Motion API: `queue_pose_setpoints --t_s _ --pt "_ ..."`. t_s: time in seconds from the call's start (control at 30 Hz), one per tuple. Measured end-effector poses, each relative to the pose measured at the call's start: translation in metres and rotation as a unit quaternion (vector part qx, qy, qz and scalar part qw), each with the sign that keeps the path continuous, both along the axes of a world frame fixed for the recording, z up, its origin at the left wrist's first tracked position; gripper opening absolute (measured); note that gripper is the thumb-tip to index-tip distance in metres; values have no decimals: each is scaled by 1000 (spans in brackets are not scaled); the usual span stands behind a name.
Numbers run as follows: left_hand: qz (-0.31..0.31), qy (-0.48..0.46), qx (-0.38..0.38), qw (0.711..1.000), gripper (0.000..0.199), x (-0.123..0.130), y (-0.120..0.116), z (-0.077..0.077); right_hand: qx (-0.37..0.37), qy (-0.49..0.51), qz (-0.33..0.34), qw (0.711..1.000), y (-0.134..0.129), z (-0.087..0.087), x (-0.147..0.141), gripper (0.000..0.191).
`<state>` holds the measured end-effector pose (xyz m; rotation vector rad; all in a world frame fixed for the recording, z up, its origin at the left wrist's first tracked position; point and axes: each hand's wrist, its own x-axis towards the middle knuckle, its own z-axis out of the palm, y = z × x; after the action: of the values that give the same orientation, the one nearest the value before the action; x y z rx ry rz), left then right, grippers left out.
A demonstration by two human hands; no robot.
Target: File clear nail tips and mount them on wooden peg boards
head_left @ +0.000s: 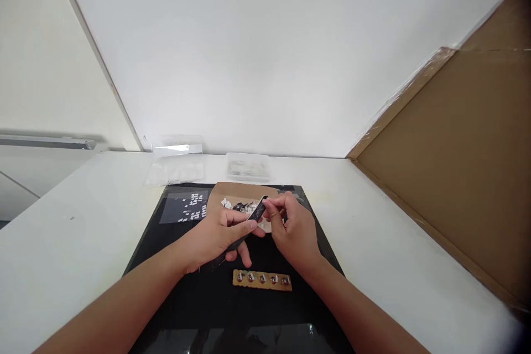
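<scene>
A black mat fills the lower centre. Below the middle, the left hand grips a black strip; the right hand pinches its upper end.

One head-worn view, forward and down onto both hands

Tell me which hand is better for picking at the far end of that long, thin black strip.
Probably the right hand: its fingertips are at the far end of the black strip, while the left hand holds it further down.
</scene>
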<state>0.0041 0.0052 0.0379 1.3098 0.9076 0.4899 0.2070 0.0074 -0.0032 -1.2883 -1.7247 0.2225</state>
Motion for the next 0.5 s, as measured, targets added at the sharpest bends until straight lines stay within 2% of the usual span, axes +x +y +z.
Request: queue_pose_setpoints --t_s 0.17,0.37,0.5 --pt "17 25 11 999 47 1 -3 3 24 -45 1 999 4 -2 3 19" --pt "46 35 40 998 48 5 0 -2 64 -150 24 986 8 -5 1 21" --pt "41 34 67 996 47 7 1 -5 75 -147 -24 986 10 -1 0 21"
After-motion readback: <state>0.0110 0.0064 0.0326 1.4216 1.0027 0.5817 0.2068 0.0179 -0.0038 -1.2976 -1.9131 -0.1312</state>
